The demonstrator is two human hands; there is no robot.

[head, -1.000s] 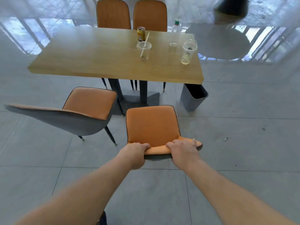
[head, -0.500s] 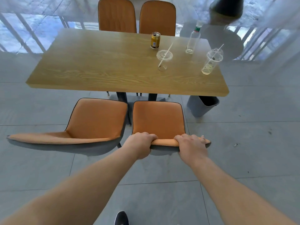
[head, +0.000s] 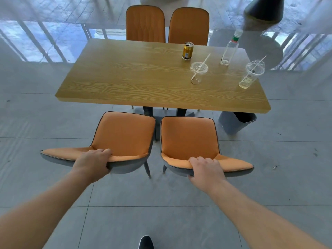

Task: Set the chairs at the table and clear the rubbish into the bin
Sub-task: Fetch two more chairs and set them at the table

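1. Left hand: grip closed over the top edge of the left chair, fingers on the orange side, thumb on the grey shell.
2. Right hand: same grip, wrapped on the backrest edge of the right chair.
3. The two near chairs stand side by side, just apart, seats facing the bench. Front seat edges sit near the bench's near edge, not yet under it. Judgement: both need a short push forward to be set.
4. Far chairs and are tucked against the far edge; judged done.
5. Rubbish on the bench, all on its right half, none cleared: can, flat-lid cup with straw, bottle, dome-lid cup with straw and a little pale liquid at the bottom.
6. Bin stands on the floor under the bench's right near corner, top open; contents not visible.
7. Counts: chairs 4; cups 2; can 1; bottle 1; bin 1; rubbish items 4.
8. Progress, judged: chair step nearly complete; rubbish step not begun. A few small specks lie on the floor at right; too small to identify.
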